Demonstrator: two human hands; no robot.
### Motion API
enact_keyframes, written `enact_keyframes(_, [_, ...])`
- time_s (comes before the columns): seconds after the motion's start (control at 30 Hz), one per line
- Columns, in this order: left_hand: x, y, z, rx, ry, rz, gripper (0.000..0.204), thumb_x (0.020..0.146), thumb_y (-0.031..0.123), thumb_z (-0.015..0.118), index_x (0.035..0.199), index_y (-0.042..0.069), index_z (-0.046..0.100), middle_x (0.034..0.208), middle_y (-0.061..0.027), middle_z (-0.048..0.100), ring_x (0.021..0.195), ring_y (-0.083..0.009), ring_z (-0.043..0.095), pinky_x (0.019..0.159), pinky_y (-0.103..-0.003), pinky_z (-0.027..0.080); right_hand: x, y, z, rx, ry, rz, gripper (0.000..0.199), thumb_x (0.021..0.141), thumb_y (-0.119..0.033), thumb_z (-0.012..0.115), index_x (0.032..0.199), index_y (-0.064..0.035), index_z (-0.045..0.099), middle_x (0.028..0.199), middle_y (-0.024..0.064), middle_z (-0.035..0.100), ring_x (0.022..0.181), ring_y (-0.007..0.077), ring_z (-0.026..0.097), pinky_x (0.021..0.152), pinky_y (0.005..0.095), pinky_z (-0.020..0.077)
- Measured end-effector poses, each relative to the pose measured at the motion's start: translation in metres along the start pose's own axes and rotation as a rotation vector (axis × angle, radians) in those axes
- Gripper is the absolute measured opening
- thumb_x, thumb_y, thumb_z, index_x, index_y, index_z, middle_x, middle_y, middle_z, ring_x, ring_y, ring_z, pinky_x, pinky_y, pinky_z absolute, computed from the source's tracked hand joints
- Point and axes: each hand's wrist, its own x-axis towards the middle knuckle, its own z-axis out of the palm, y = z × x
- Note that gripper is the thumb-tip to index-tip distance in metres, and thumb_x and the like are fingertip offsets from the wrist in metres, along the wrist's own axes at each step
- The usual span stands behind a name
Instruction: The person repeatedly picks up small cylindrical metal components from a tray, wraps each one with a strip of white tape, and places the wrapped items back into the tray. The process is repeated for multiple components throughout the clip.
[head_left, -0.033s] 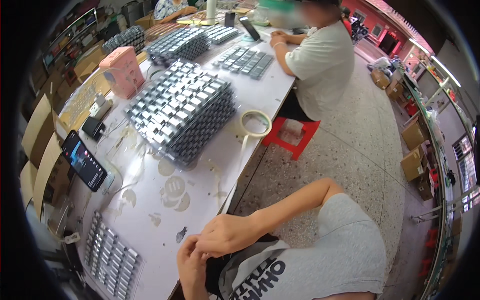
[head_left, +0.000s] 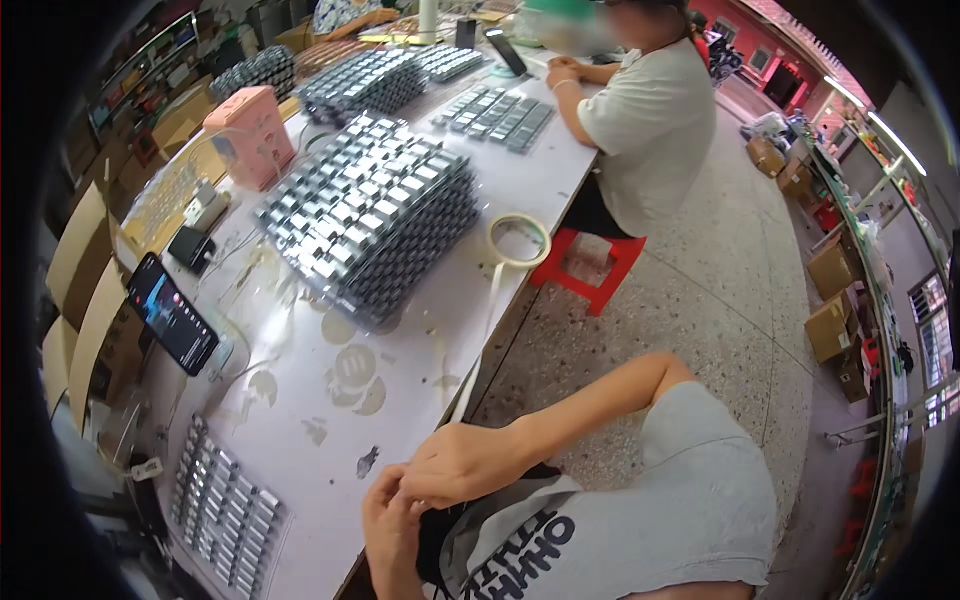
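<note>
My right hand (head_left: 462, 466) and my left hand (head_left: 392, 515) meet at the table's near edge, fingers bent and pressed together. Whatever lies between the fingertips, if anything, is hidden. Just beyond them on the white tabletop (head_left: 300, 455) is a small dark scrap (head_left: 368, 461). To the left lies a single clear tray of shiny metal parts (head_left: 225, 515). Farther off, a tall stack of similar trays (head_left: 370, 215) fills the middle of the table. A roll of cream tape (head_left: 519, 241) rests near the right edge, with a loose strip trailing down along that edge.
A lit phone (head_left: 172, 315) leans on a stand at left, near open cardboard flaps (head_left: 90, 330). Behind are a pink bin (head_left: 250, 138) and more trays (head_left: 495, 118). A co-worker (head_left: 650, 130) sits on a red stool (head_left: 592, 272) at the far right side.
The whole view has shifted slightly, so things appear a little to the right. My hands keep the same pose together.
</note>
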Motion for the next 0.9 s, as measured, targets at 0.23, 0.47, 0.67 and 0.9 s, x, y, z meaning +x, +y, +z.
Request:
enact_keyframes(0.23, [-0.001,-0.014,-0.005,0.063,0.001,-0.074,0.016,0.08,0.003,0.048,0.094,-0.004,0.053,0.084,-0.0062,0.055,0.074,-0.0104,0.055,0.063,-0.021,0.046,-0.019,-0.01,0.014,-0.107,0.071,0.054,0.015,0.071,-0.011,0.061,0.079,-0.0044,0.05,0.06,0.0038,0.046,0.053,0.0187,0.051,0.046,0.0287,0.0405])
enact_keyframes(0.47, [0.006,-0.02,-0.02,-0.057,-0.002,-0.061,0.015,0.08,0.002,0.048,0.094,-0.002,0.052,0.082,-0.004,0.054,0.069,-0.0083,0.052,0.06,-0.019,0.043,-0.013,-0.005,0.025,-0.212,0.129,-0.01,0.019,0.067,-0.01,0.061,0.083,-0.0038,0.051,0.062,0.0023,0.046,0.056,0.0161,0.051,0.049,0.0273,0.0408])
enact_keyframes(0.67, [0.01,-0.008,0.0,-0.093,0.04,0.057,0.018,0.079,-0.001,0.045,0.095,-0.002,0.052,0.082,-0.004,0.053,0.068,-0.0074,0.05,0.059,-0.019,0.041,0.001,0.001,0.007,-0.217,0.127,-0.047,0.011,0.067,-0.009,0.055,0.076,-0.004,0.05,0.065,0.0048,0.047,0.059,0.0188,0.05,0.054,0.0285,0.0415])
enact_keyframes(0.9, [0.012,-0.011,0.005,-0.022,-0.012,0.029,0.022,0.076,0.001,0.045,0.097,-0.003,0.053,0.08,-0.0023,0.054,0.064,-0.0034,0.045,0.054,-0.015,0.034,0.006,0.008,-0.012,-0.176,-0.14,-0.148,0.008,0.068,-0.007,0.053,0.073,-0.0037,0.047,0.067,0.0054,0.047,0.063,0.0181,0.05,0.058,0.0297,0.0409])
